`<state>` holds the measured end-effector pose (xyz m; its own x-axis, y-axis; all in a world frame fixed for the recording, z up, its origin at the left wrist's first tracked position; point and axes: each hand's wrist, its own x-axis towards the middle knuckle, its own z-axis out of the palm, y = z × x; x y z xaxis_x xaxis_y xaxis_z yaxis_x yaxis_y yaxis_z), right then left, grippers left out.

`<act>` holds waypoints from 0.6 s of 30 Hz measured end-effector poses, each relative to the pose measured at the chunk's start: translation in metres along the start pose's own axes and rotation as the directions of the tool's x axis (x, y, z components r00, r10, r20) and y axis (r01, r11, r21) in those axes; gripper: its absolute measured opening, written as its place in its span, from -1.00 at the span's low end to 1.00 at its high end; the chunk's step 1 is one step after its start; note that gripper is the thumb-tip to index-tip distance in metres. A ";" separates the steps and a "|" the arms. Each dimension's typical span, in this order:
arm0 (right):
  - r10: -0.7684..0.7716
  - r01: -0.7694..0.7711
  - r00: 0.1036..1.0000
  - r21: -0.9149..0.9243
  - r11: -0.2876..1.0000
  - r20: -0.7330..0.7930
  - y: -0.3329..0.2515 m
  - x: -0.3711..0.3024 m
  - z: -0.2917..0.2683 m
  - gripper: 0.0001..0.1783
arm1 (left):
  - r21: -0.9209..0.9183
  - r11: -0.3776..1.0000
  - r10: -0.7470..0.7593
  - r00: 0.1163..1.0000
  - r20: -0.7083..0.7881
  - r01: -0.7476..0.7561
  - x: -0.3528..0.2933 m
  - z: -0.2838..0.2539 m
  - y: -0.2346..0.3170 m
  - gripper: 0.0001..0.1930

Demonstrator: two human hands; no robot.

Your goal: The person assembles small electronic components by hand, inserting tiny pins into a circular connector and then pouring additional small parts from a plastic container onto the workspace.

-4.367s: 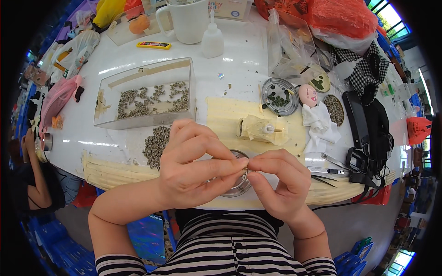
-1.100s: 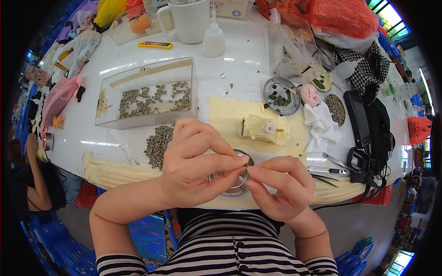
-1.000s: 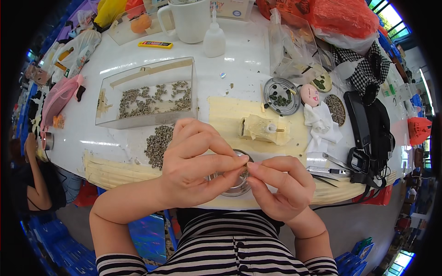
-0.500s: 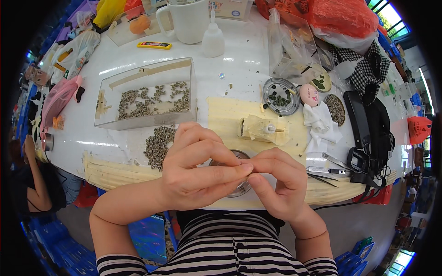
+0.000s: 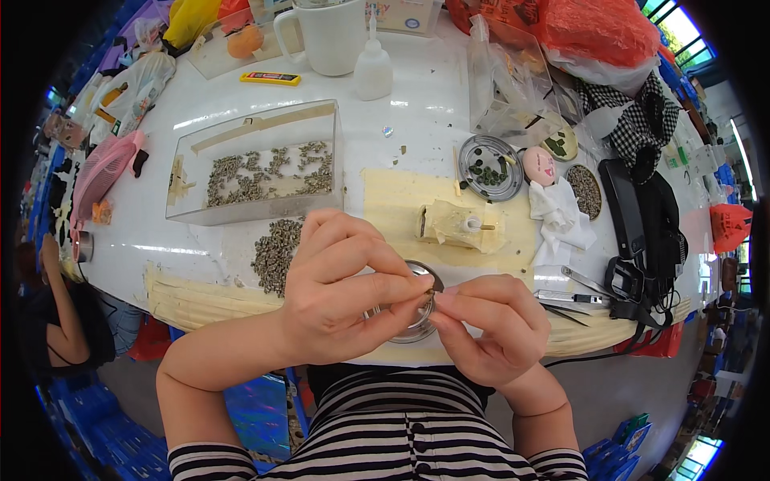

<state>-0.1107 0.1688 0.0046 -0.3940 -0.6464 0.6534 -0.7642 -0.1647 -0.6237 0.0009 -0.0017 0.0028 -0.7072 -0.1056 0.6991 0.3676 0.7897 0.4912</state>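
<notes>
Over the near edge of the table, my left hand [image 5: 341,297] is closed, thumb and forefinger pinching a tiny dark, brassy piece [image 5: 431,293] too small to name. Beside it on the right, my right hand [image 5: 499,325] has its fingers curled, the forefinger and thumb tips close to that piece; what they grip, if anything, is hidden. Below both hands sits a round, shiny dish [image 5: 421,330], partly covered by the left fingers. A heap of small metallic pieces [image 5: 277,256] lies just left of my left hand. Past the hands stands a tape-wrapped block [image 5: 449,224] with a white-collared pin.
A clear box [image 5: 257,207] holds more small pieces. To the right lie a round dish of dark green bits [image 5: 489,168], crumpled white tissue [image 5: 557,216], tweezers [image 5: 585,280] and a black bag [image 5: 642,232]. A white mug [image 5: 330,40] and squeeze bottle [image 5: 372,72] stand behind.
My hands have drawn slightly apart, the right one shifting a little to the right. The tiny piece now shows between the fingertips, and more of the dish is visible.
</notes>
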 end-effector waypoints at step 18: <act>0.238 -0.299 0.947 0.318 0.900 0.217 0.008 0.004 -0.005 -0.85 | -0.033 0.999 0.028 1.000 0.004 -0.028 -0.001 -0.001 0.001 -0.65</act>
<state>-0.1209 0.1688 0.0042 -0.4438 -0.8129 0.3772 -0.4070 -0.1921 -0.8930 0.0026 -0.0008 0.0031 -0.6990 -0.0806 0.7106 0.4074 0.7717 0.4884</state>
